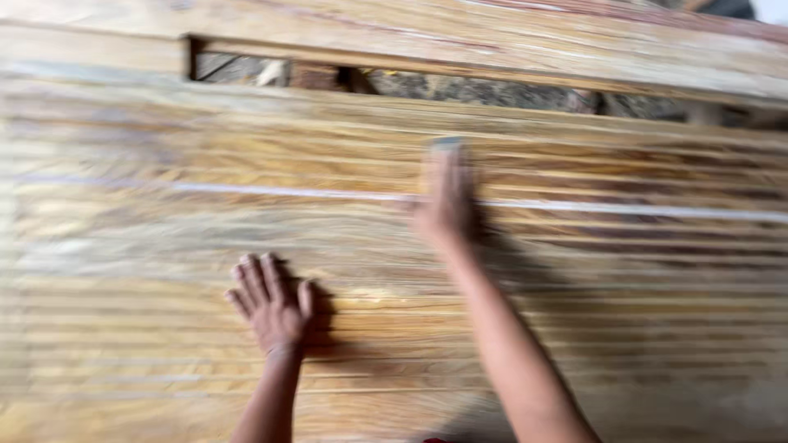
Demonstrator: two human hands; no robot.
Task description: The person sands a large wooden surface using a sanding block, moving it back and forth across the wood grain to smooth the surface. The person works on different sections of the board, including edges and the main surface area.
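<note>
Head view shows the left hand (271,305) pressed flat with fingers spread on the wooden door panel (131,271), while the right hand (447,201), higher up and nearer the panel's long slot, blurs over something small, its hold unclear.

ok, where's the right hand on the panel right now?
In the head view, the right hand is stretched out flat on the ribbed wooden panel, just right of centre over a pale groove line, farther up than the left hand; motion-blurred.
</note>
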